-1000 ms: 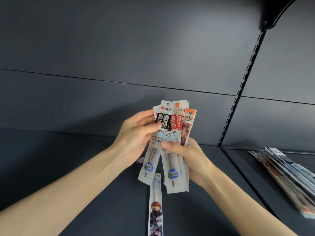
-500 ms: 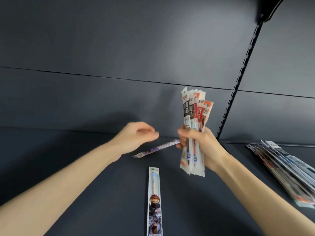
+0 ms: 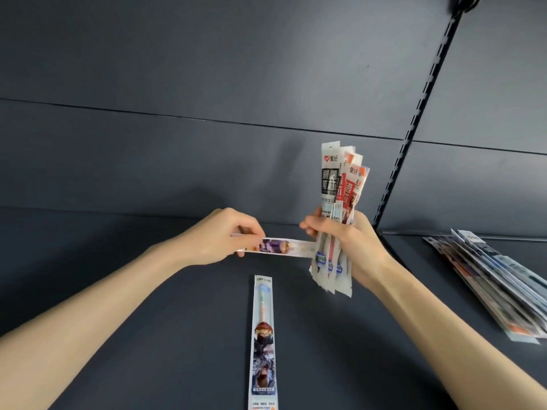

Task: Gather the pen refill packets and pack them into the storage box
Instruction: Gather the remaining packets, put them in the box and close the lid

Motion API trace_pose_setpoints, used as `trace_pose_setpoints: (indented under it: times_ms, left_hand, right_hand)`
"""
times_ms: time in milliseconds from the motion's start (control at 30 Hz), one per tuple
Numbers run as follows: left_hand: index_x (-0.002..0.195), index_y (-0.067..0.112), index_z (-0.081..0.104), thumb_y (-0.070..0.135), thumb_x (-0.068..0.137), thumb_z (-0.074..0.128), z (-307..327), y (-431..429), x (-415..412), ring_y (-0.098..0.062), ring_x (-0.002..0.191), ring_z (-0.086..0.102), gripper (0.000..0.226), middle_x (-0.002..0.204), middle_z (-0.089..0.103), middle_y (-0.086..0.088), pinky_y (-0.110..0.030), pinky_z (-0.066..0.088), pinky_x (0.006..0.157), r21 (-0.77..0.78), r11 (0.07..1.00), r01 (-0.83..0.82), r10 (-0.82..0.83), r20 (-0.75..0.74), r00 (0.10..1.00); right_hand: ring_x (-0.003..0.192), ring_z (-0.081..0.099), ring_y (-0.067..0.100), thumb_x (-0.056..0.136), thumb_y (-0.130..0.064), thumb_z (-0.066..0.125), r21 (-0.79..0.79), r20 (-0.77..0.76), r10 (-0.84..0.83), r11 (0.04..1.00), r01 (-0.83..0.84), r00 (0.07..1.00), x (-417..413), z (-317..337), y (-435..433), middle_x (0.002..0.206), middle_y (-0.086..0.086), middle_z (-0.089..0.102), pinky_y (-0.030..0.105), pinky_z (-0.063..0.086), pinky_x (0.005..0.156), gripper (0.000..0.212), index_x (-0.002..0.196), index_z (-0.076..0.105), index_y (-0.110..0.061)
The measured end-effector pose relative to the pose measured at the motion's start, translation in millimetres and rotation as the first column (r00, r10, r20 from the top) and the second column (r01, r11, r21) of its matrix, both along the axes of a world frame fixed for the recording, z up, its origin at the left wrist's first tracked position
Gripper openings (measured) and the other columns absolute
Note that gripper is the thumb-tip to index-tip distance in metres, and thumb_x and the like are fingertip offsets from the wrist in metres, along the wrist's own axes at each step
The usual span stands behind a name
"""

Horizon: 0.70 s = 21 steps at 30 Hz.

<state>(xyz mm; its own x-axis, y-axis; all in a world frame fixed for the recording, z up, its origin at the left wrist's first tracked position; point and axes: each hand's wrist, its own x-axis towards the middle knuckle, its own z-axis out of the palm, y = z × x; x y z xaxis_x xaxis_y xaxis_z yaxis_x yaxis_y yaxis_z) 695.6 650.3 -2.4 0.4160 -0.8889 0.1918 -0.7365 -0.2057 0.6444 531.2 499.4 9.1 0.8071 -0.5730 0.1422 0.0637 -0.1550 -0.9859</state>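
Purple-printed packet (image 3: 276,247) pinched sideways in left hand (image 3: 220,236) (right hand (image 3: 344,242) fisted around bundle (image 3: 337,202)).

Upright bundle of packets (image 3: 336,202) in our grip, one purple packet (image 3: 278,246) held level beside it, another packet (image 3: 263,341) flat on our shelf (image 3: 148,335), further stack (image 3: 497,285) at right

glossy clear-plastic refill packets (image 3: 336,184); matt, smooth dark shelf (image 3: 148,321) and back panel (image 3: 207,69).

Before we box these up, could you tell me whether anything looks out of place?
One refill packet lies alone on the shelf, ungathered, and the pile of packets at right is splayed and uneven. No damage is visible.
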Motion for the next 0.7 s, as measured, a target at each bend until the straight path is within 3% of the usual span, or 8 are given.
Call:
trace_pose_setpoints:
  times_ms: [67, 133, 233, 300, 400, 500, 600, 700]
  left_hand:
    - [0.085, 0.016, 0.075, 0.016, 0.086, 0.067, 12.3, 3.4, -3.4, -0.007, 0.057, 0.057, 0.009, 0.075, 0.071, 0.001, -0.018, 0.045, 0.052, -0.071, 0.996, 0.057, -0.062, -0.073, 0.995]
    - [0.084, 0.013, 0.076, 0.011, 0.083, 0.070, 22.6, 5.4, -5.6, -0.006, 0.053, 0.054, 0.006, 0.070, 0.071, 0.004, -0.018, 0.045, 0.049, -0.239, 0.971, 0.022, -0.059, -0.145, 0.988]
    - [0.086, 0.008, 0.070, 0.006, 0.077, 0.074, 29.6, 4.4, -14.1, -0.009, 0.050, 0.055, 0.010, 0.062, 0.068, 0.002, -0.020, 0.048, 0.052, -0.473, 0.869, -0.144, -0.032, -0.345, 0.938]
    - [0.102, 0.008, 0.062, 0.006, 0.077, 0.073, 29.8, 2.5, -19.1, -0.012, 0.056, 0.061, 0.027, 0.064, 0.069, 0.001, -0.021, 0.052, 0.058, -0.520, 0.828, -0.210, -0.087, -0.489, 0.868]
    - [0.123, 0.012, 0.050, 0.029, 0.068, 0.083, 23.5, 3.8, -16.2, -0.011, 0.084, 0.071, 0.066, 0.083, 0.075, 0.002, -0.027, 0.056, 0.076, -0.348, 0.929, -0.124, -0.084, -0.526, 0.846]
    - [0.128, 0.023, 0.049, 0.051, 0.050, 0.081, 11.5, 7.4, -11.1, -0.004, 0.109, 0.061, 0.089, 0.111, 0.068, 0.010, -0.019, 0.047, 0.091, 0.074, 0.994, 0.080, -0.051, -0.337, 0.940]
    - [0.129, 0.033, 0.052, 0.045, 0.066, 0.081, -1.5, 6.2, -12.8, 0.003, 0.122, 0.039, 0.071, 0.130, 0.044, 0.021, -0.006, 0.032, 0.092, 0.412, 0.884, 0.221, -0.221, -0.049, 0.974]
    - [0.113, 0.037, 0.061, 0.042, 0.066, 0.082, -8.9, 5.1, -8.9, 0.002, 0.117, 0.040, 0.052, 0.124, 0.044, 0.018, -0.012, 0.033, 0.096, 0.347, 0.907, 0.237, -0.259, 0.018, 0.966]
  right_hand:
    - [0.092, 0.068, 0.013, 0.084, -0.009, 0.066, -0.110, -0.108, 0.057, 0.992, -0.069, 0.993, -0.2, 4.2, 0.6, 0.097, -0.003, 0.074, 0.033, 0.050, 0.089, 0.012, 0.093, 0.073, -0.010]
    - [0.092, 0.068, 0.017, 0.083, -0.010, 0.067, -0.168, -0.216, 0.127, 0.972, -0.165, 0.968, -0.1, 8.0, 3.6, 0.096, -0.002, 0.074, 0.036, 0.049, 0.089, 0.009, 0.091, 0.071, -0.010]
    - [0.088, 0.072, 0.028, 0.084, -0.004, 0.066, -0.002, -0.226, 0.300, 0.951, -0.308, 0.927, 0.6, 9.4, 10.3, 0.093, 0.012, 0.074, 0.038, 0.055, 0.083, 0.012, 0.096, 0.065, -0.003]
    - [0.076, 0.072, 0.025, 0.083, 0.000, 0.066, 0.047, -0.217, 0.342, 0.939, -0.341, 0.914, 1.2, 8.8, 13.9, 0.087, 0.014, 0.073, 0.035, 0.058, 0.075, 0.013, 0.095, 0.064, 0.000]
    - [0.060, 0.066, 0.019, 0.080, 0.003, 0.067, 0.057, -0.177, 0.260, 0.966, -0.254, 0.949, 1.5, 6.0, 14.3, 0.073, 0.012, 0.068, 0.031, 0.055, 0.063, 0.007, 0.081, 0.064, -0.003]
    - [0.062, 0.068, 0.022, 0.080, 0.004, 0.066, 0.134, -0.116, 0.199, 0.974, -0.183, 0.973, 0.1, 1.2, 11.5, 0.074, 0.013, 0.070, 0.033, 0.056, 0.062, 0.007, 0.082, 0.065, -0.002]
    - [0.069, 0.072, 0.024, 0.082, 0.003, 0.066, 0.174, -0.091, 0.195, 0.969, -0.178, 0.977, -1.2, -0.8, 11.2, 0.076, 0.012, 0.073, 0.033, 0.058, 0.063, 0.011, 0.092, 0.064, 0.000]
    - [0.074, 0.073, 0.026, 0.083, 0.001, 0.066, 0.191, -0.082, 0.198, 0.965, -0.180, 0.977, -0.5, -1.2, 10.7, 0.079, 0.011, 0.074, 0.035, 0.060, 0.067, 0.019, 0.101, 0.062, 0.000]
